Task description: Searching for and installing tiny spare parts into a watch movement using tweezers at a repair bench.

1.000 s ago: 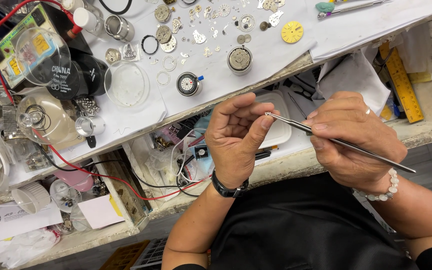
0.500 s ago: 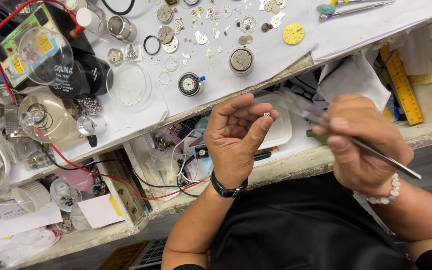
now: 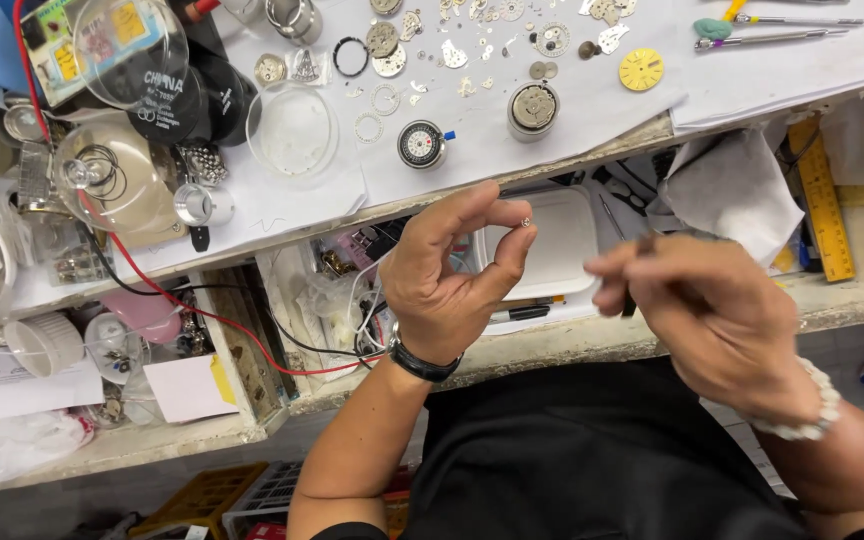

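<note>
**Tweezers drawn back, tiny part left in the left fingertips**

Since the earlier frames the right hand [image 3: 717,320] has pulled away from the left: a second ago the tweezer tips met the left fingertips, and now the hand sits well apart to the right, blurred by motion. A dark streak at its fingers may be the tweezers, but the blur hides whether the fingers are clenched on them, so I cannot tell.

The left hand [image 3: 447,280] has stayed raised over the open drawer, thumb and forefinger pinched on a tiny round metal part [image 3: 526,222], the other fingers curled loosely. A black wristwatch [image 3: 422,362] circles that wrist.

Behind the part lies a white plastic tray [image 3: 557,255] in the drawer. On the white bench paper [image 3: 512,160] above lie a yellow watch dial [image 3: 641,69], a round watch movement [image 3: 533,106] and a small black-rimmed dial gauge [image 3: 420,144].
</note>
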